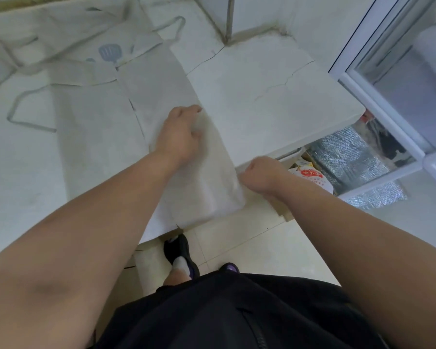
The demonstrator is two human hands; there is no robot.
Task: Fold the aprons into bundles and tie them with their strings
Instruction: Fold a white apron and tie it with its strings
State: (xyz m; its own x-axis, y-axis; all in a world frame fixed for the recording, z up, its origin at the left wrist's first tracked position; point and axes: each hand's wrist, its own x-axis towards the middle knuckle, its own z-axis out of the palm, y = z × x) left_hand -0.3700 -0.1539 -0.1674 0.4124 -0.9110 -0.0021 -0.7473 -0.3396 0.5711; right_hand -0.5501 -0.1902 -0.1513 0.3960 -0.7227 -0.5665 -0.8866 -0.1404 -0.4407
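A pale grey apron [161, 96] lies as a long folded strip on the white counter [275, 96], its near end hanging over the counter's front edge. My left hand [179, 137] grips the strip's right edge partway up, fingers curled into the cloth. My right hand [262, 175] pinches the same edge lower down, at the counter's rim. A second apron [93, 117] lies flat to the left, its neck loop [23, 107] spread on the counter. A third apron with a blue spatula print [110, 52] lies further back.
The counter's right end stops at a white-framed glass door [388, 96]. Below the counter a printed bag [310, 176] and silver foil sheeting [350, 159] sit on the floor. My feet in dark shoes [179, 253] stand on pale tiles close to the counter.
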